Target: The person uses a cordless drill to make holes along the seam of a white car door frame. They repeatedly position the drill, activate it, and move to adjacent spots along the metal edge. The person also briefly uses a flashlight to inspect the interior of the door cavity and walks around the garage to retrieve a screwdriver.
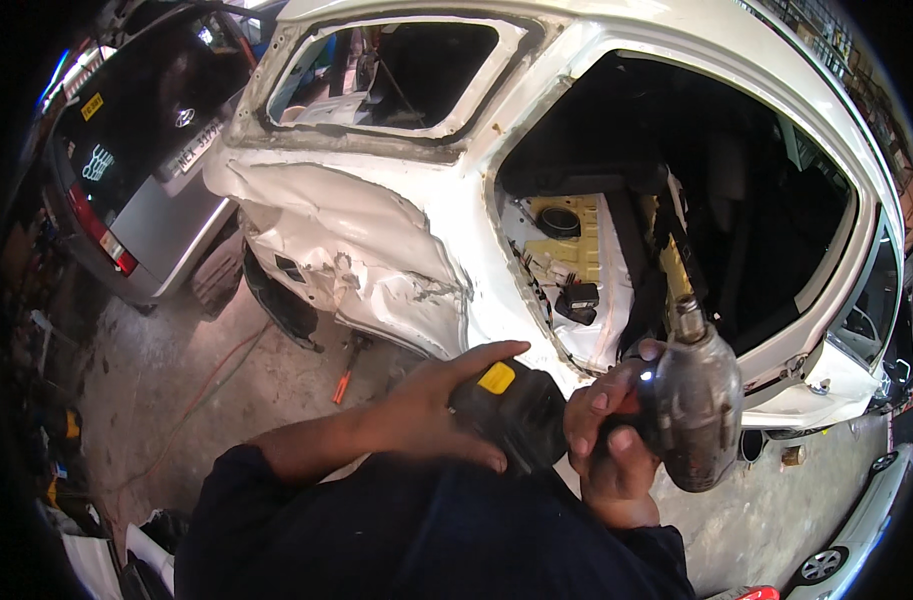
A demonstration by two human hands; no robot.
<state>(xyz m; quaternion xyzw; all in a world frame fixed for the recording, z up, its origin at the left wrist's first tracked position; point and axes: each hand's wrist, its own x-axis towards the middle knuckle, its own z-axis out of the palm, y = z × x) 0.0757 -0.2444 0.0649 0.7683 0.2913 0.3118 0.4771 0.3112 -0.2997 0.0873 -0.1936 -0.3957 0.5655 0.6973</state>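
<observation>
A worn cordless impact wrench (701,410) lies across in front of my body, its square drive tip pointing up and away. My right hand (608,432) is closed round its grip, fingers near the trigger. At the grip's left end is a black battery pack (516,415) with a yellow patch. My left hand (431,405) clasps this pack, thumb and fingers on opposite sides. Whether the pack is fully seated on the grip I cannot tell, as the joint is dark. Just beyond both hands stands a white car (486,270) with a crumpled rear panel (346,240).
Through the car's side opening a yellow inner panel (591,235) and a small black part (579,297) show. An orange-handled tool (343,387) and a reddish hose (191,398) lie on the concrete floor. A grey vehicle (166,220) stands at the left, a silver car (846,540) at the lower right.
</observation>
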